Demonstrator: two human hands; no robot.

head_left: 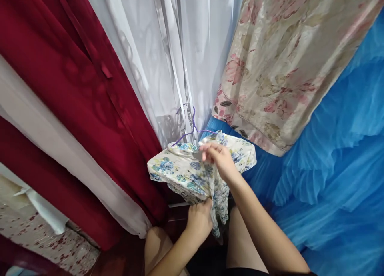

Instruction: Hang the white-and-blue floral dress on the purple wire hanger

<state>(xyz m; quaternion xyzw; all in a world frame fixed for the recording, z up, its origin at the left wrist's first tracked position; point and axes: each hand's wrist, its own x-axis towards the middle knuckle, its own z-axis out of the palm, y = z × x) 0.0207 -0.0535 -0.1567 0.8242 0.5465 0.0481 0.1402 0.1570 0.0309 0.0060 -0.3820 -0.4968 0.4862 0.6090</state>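
Note:
A cream garment with blue flowers (183,174) hangs on a purple wire hanger (193,129) in front of me. My right hand (219,158) pinches the fabric near the garment's collar, just under the hanger's hook. My left hand (198,222) is closed round the gathered lower part of the same garment, below the right hand. The hanger's hook points up toward the white curtain.
A dark red curtain (75,88) hangs at the left, a sheer white curtain (180,48) in the middle, a floral pink-and-beige cloth (285,68) at the upper right, and blue tulle (339,168) at the right. My bare knees (237,236) show below, over a dark floor.

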